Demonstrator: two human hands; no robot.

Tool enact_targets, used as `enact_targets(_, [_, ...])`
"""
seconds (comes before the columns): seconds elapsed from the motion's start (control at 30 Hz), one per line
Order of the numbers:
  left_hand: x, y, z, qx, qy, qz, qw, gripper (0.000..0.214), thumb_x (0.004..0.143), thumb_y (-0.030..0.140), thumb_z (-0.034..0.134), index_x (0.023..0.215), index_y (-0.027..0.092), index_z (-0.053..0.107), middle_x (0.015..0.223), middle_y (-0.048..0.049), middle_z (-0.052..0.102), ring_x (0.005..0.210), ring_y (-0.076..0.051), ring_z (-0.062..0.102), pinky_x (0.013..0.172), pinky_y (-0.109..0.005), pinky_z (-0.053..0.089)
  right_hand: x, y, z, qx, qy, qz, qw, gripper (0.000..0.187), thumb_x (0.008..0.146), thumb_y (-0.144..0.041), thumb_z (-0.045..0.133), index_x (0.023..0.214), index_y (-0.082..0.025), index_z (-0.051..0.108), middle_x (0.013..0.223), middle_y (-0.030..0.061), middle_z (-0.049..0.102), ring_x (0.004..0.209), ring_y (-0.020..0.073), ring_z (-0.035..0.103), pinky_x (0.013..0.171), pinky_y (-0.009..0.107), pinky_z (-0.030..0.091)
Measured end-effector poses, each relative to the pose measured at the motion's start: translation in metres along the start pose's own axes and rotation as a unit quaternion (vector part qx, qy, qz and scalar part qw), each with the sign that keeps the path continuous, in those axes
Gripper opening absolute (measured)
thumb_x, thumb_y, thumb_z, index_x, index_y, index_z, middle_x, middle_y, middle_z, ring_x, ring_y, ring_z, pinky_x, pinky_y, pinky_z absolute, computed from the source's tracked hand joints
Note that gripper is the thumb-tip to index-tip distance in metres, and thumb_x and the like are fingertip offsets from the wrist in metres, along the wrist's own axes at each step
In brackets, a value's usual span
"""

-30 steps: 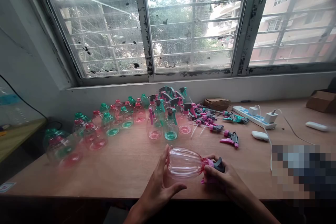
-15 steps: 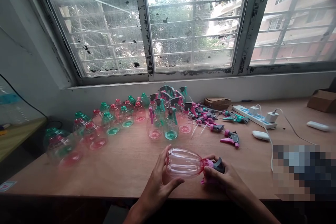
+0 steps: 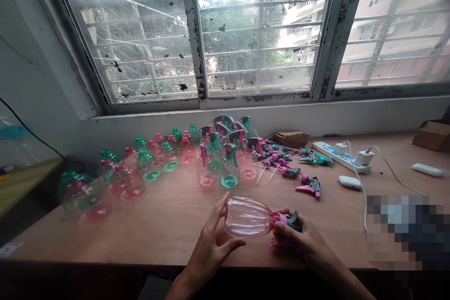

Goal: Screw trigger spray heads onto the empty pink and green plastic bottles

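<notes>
A clear pink spray bottle lies sideways in the air between my two hands, above the near edge of the table. My left hand is cupped around its base, fingers at the far side and thumb along the near side. My right hand is closed around the neck end, at the pink collar and dark grey spray head. A pink trigger shows below my right fingers. Some of the right fingers are hidden behind the neck.
Open pink and green bottles stand at the left. Several bottles with spray heads stand in the middle, beside a pile of loose spray heads. A power strip with white chargers and cables lies at the right, near cardboard boxes.
The pink bottle has turned slightly about its long axis, and its ribs catch the light differently. Both hands keep nearly the same place.
</notes>
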State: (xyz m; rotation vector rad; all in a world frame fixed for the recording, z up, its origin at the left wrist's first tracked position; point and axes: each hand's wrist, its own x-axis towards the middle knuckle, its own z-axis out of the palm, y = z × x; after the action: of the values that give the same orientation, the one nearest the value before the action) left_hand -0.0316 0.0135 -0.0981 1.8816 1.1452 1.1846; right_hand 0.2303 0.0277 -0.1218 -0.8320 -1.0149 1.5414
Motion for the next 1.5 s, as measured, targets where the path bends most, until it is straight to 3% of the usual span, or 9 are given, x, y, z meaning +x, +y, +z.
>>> enact_targets(0.1, [-0.0033,-0.0047,0.0003,0.016,-0.006,0.033,0.999,0.085,0.088,0.039,0.078,0.159,0.041,0.032,0.170,-0.0043,0.032,0.158,-0.032,0.027,0.128,-0.053,0.024,-0.0012,-0.0026,0.0012,-0.005,-0.002,0.001,1.000,0.041,0.074,-0.045,0.093,0.095,-0.018,0.070,0.072,-0.0002,0.074,0.060,0.0167,0.071,0.067,0.033,0.064])
enact_targets(0.23, [-0.0058,-0.0045,0.0000,0.002,0.001,0.033,0.999,0.095,0.084,0.041,0.082,0.161,0.039,0.027,0.168,-0.0082,0.036,0.155,-0.034,0.033,0.127,-0.054,0.028,-0.0020,-0.0040,0.0034,-0.006,0.007,-0.010,1.000,0.043,0.072,-0.046,0.093,0.094,-0.018,0.070,0.069,0.0004,0.075,0.058,0.0180,0.072,0.063,0.031,0.063])
enact_targets(0.37, [-0.0044,-0.0013,-0.0016,0.009,-0.009,0.018,1.000,0.086,0.086,0.040,0.080,0.159,0.036,0.034,0.168,-0.0096,0.036,0.156,-0.034,0.030,0.128,-0.053,0.024,-0.0011,-0.0030,0.0031,-0.003,0.012,-0.014,1.000,0.043,0.072,-0.046,0.094,0.095,-0.018,0.071,0.068,0.0005,0.075,0.058,0.0178,0.071,0.062,0.031,0.063])
enact_targets(0.5, [-0.0054,-0.0042,-0.0020,0.022,-0.017,0.061,0.998,0.083,0.093,0.034,0.073,0.161,0.041,0.027,0.172,-0.0067,0.028,0.159,-0.031,0.023,0.128,-0.054,0.023,0.0003,-0.0020,0.0015,0.001,0.005,-0.010,1.000,0.043,0.072,-0.046,0.094,0.096,-0.018,0.070,0.069,0.0001,0.074,0.059,0.0179,0.070,0.064,0.033,0.064])
enact_targets(0.7, [-0.0046,-0.0043,-0.0006,0.016,-0.004,0.052,0.999,0.099,0.080,0.038,0.086,0.160,0.041,0.028,0.168,-0.0086,0.035,0.155,-0.035,0.032,0.126,-0.054,0.030,-0.0010,-0.0021,0.0043,-0.008,0.009,-0.017,1.000,0.045,0.069,-0.047,0.095,0.092,-0.017,0.071,0.067,0.0009,0.075,0.057,0.0184,0.070,0.061,0.032,0.063])
enact_targets(0.9, [-0.0032,-0.0087,0.0017,0.035,0.015,0.068,0.997,0.073,0.097,0.033,0.067,0.158,0.047,0.030,0.169,-0.0032,0.034,0.157,-0.031,0.030,0.127,-0.054,0.025,-0.0007,-0.0015,0.0030,-0.004,0.011,-0.009,1.000,0.044,0.072,-0.047,0.094,0.094,-0.018,0.070,0.069,0.0005,0.075,0.058,0.0179,0.071,0.063,0.033,0.064])
enact_targets(1.07, [-0.0023,-0.0033,0.0014,0.030,0.012,0.032,0.999,0.096,0.081,0.040,0.085,0.160,0.039,0.031,0.166,-0.0087,0.040,0.155,-0.036,0.032,0.126,-0.055,0.027,-0.0008,-0.0020,0.0031,-0.005,0.002,-0.008,1.000,0.043,0.072,-0.046,0.094,0.093,-0.017,0.070,0.067,-0.0002,0.074,0.058,0.0174,0.070,0.061,0.031,0.063])
enact_targets(1.3, [-0.0006,-0.0052,0.0020,0.030,0.025,0.044,0.998,0.069,0.096,0.036,0.067,0.157,0.043,0.036,0.167,-0.0028,0.039,0.156,-0.029,0.032,0.127,-0.050,0.027,-0.0018,-0.0029,0.0041,0.010,0.017,0.001,1.000,0.043,0.071,-0.046,0.095,0.093,-0.018,0.071,0.070,0.0000,0.075,0.058,0.0168,0.071,0.064,0.032,0.063])
enact_targets(1.5, [0.0019,-0.0001,0.0001,0.024,0.043,0.033,0.998,0.065,0.090,0.040,0.076,0.150,0.037,0.051,0.160,-0.0051,0.049,0.150,-0.030,0.043,0.126,-0.049,0.031,-0.0015,-0.0032,0.0042,0.012,0.006,-0.002,1.000,0.042,0.071,-0.044,0.095,0.092,-0.018,0.070,0.064,-0.0015,0.073,0.056,0.0173,0.071,0.062,0.033,0.064])
